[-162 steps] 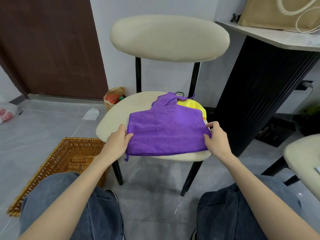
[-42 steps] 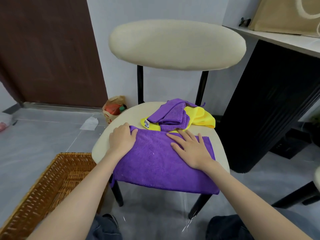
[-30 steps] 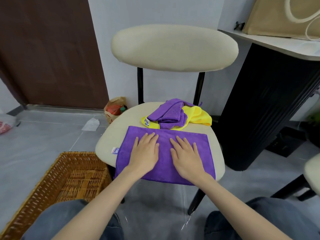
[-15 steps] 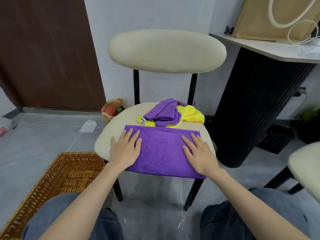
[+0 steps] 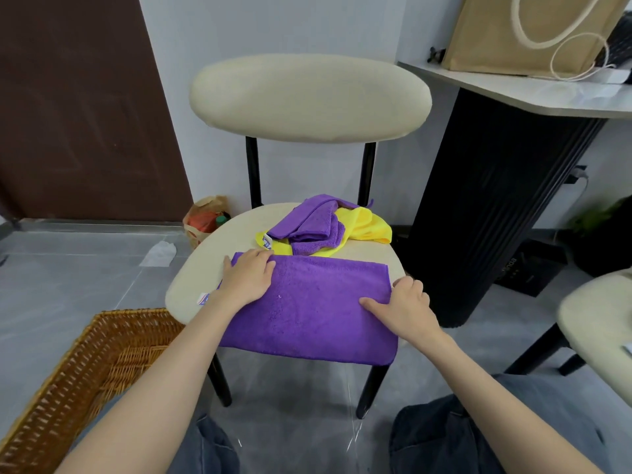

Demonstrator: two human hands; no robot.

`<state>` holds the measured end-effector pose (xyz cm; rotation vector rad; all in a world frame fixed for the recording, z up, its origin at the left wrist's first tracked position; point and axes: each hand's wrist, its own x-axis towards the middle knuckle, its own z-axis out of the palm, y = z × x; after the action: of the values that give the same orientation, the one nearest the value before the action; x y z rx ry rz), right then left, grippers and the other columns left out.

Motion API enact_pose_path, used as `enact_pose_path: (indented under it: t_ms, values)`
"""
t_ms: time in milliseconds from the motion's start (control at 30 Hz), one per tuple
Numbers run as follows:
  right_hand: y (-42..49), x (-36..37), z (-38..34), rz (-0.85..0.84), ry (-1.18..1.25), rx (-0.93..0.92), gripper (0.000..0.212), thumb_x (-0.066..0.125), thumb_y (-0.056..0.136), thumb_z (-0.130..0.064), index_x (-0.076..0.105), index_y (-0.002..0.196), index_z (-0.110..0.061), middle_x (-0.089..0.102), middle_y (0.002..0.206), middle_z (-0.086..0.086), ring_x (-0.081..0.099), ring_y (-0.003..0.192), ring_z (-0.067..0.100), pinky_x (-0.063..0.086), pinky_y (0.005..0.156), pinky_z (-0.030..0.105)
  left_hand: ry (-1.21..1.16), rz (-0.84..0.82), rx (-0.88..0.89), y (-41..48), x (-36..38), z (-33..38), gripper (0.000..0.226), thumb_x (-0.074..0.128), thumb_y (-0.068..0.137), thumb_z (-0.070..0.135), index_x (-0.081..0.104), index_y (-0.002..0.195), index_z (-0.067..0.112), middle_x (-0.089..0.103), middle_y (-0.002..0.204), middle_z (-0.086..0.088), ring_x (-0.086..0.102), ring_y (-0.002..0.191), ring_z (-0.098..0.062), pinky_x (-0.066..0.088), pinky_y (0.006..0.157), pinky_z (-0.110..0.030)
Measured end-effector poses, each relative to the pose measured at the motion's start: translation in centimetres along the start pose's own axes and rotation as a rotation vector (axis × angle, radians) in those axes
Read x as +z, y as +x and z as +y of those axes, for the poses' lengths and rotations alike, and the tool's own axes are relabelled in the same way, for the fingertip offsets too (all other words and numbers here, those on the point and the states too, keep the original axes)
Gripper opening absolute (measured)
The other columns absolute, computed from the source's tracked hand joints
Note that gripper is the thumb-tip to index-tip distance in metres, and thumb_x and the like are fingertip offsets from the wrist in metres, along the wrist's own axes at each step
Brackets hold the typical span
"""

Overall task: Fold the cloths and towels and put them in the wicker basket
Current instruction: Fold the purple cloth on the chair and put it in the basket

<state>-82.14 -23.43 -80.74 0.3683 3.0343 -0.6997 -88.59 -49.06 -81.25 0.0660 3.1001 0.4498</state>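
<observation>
A purple cloth (image 5: 314,309), folded in half, lies across the front of the cream chair seat (image 5: 205,268), and its near edge hangs over the front. My left hand (image 5: 248,278) rests on its left end, fingers lying over the far left corner. My right hand (image 5: 405,307) grips the right edge, thumb on top and fingers curled round the side. Behind it, a crumpled purple cloth (image 5: 307,224) lies on a yellow cloth (image 5: 367,227). The wicker basket (image 5: 85,378) stands on the floor to the lower left of the chair.
A black fluted table pedestal (image 5: 496,206) stands close to the chair's right, with a tan tote bag (image 5: 513,32) on the tabletop above it. A second chair seat (image 5: 598,319) is at the right edge. A paper bag (image 5: 205,217) and a tissue (image 5: 159,254) lie on the floor behind.
Both hands have slid outward from the middle of the purple cloth to its ends. The right hand went from lying flat to gripping the right edge.
</observation>
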Motion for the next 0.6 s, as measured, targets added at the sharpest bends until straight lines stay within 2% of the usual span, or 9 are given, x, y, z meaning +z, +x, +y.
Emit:
enact_pose_path:
  t_ms: [167, 333, 467, 533, 600]
  values:
    - [1.0, 0.0, 0.1, -0.001, 0.050, 0.054, 0.073, 0.065, 0.077, -0.061, 0.046, 0.117, -0.003, 0.035, 0.122, 0.012, 0.038, 0.118, 0.031, 0.041, 0.087, 0.036, 0.007, 0.061, -0.011, 0.8, -0.2, -0.3, 0.037, 0.038, 0.100, 0.030, 0.050, 0.134, 0.021, 0.044, 0.138, -0.004, 0.040, 0.130, -0.025, 0.010, 0.113, -0.056]
    - [1.4, 0.1, 0.0, 0.008, 0.042, 0.038, 0.045, 0.053, 0.093, -0.044, 0.054, 0.108, -0.001, 0.029, 0.128, 0.014, 0.030, 0.119, 0.031, 0.033, 0.080, 0.030, 0.057, 0.107, -0.014, 0.7, -0.5, -0.5, 0.032, 0.045, 0.098, 0.032, 0.056, 0.126, 0.023, 0.052, 0.129, -0.007, 0.045, 0.122, -0.026, 0.025, 0.112, -0.051]
    - [1.6, -0.3, -0.4, 0.017, 0.050, -0.034, 0.030, 0.046, 0.097, -0.033, 0.050, 0.104, -0.004, 0.049, 0.117, 0.016, 0.052, 0.104, 0.035, 0.046, 0.083, 0.040, 0.053, 0.081, -0.045, 0.0, -1.1, -1.2, 0.025, 0.049, 0.095, 0.032, 0.059, 0.115, 0.020, 0.057, 0.119, -0.008, 0.051, 0.112, -0.027, 0.043, 0.097, -0.042]
    - [1.7, -0.6, -0.9, 0.075, 0.064, -0.093, 0.020, 0.045, 0.098, -0.028, 0.042, 0.100, -0.008, 0.059, 0.105, 0.013, 0.057, 0.096, 0.036, 0.045, 0.083, 0.043, 0.027, 0.015, -0.072, -0.6, -1.6, -1.6, 0.018, 0.052, 0.093, 0.032, 0.057, 0.107, 0.022, 0.057, 0.117, -0.005, 0.051, 0.111, -0.026, 0.043, 0.092, -0.040]
    - [1.9, -0.9, -1.6, 0.144, 0.088, -0.170, 0.014, 0.045, 0.097, -0.021, 0.041, 0.105, -0.010, 0.063, 0.101, 0.010, 0.059, 0.094, 0.036, 0.041, 0.082, 0.041, -0.016, -0.067, -0.087, -1.1, -2.1, -2.0, 0.012, 0.056, 0.090, 0.032, 0.054, 0.099, 0.024, 0.059, 0.114, -0.003, 0.053, 0.106, -0.023, 0.044, 0.089, -0.036]
